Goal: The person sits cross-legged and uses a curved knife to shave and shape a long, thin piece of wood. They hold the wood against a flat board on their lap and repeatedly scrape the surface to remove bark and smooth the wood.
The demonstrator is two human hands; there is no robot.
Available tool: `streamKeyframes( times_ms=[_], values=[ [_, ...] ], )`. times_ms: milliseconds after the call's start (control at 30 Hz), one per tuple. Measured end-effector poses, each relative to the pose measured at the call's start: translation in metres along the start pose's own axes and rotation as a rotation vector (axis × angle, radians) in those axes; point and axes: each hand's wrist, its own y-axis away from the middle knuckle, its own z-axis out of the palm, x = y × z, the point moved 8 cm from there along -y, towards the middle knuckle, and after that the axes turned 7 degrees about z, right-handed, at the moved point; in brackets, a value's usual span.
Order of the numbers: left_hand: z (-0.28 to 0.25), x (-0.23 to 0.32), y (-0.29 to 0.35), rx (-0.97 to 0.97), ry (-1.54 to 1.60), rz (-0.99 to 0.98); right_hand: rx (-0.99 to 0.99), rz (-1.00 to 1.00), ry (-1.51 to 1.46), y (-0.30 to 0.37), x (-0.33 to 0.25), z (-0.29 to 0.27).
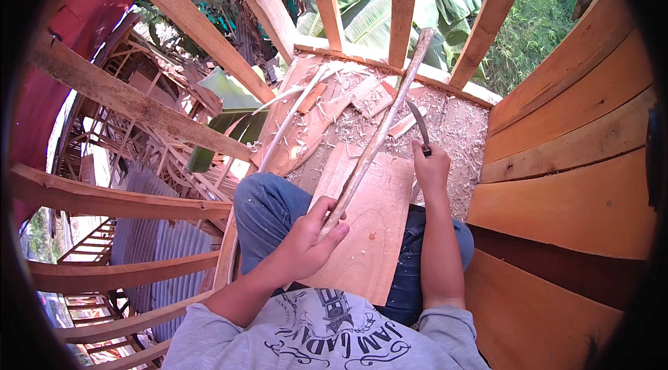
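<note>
My left hand (314, 236) is closed round the lower end of a long wooden stick (379, 135). The stick slants up and away to the right, its far end over the wooden rail. In my right hand (431, 165) is the dark handle of a knife with a curved blade (419, 120). The blade points up and away, close to the right side of the stick; I cannot tell whether they touch. Across my lap lies a flat wooden board (369, 245), under the stick, with a few pale bits on it.
Wood shavings (456, 135) and offcuts (372, 95) cover the plank floor ahead. A pale thin strip (285, 125) lies at the left. Upright slats (402, 8) rise along the far edge, a plank wall (557, 189) along the right. Rails (125, 192) and corrugated sheets (181, 252) are at the left.
</note>
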Motion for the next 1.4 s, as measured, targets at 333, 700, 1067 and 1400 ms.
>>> streamKeyframes(
  times_ms=[333, 700, 1067, 1400],
  values=[
    [-0.015, -0.026, 0.012, 0.069, -0.024, 0.025, -0.268, 0.003, 0.103, -0.017, 0.038, 0.048],
    [-0.042, -0.023, 0.039, 0.084, 0.142, 0.158, -0.452, -0.067, -0.06, 0.02, 0.004, 0.034],
    [-0.055, -0.04, 0.081, -0.032, 0.301, 0.132, -0.448, -0.147, -0.003, 0.061, 0.008, 0.015],
    [-0.069, -0.066, 0.109, 0.01, 0.272, 0.056, -0.235, -0.194, 0.204, 0.083, -0.014, -0.006]
  ],
)
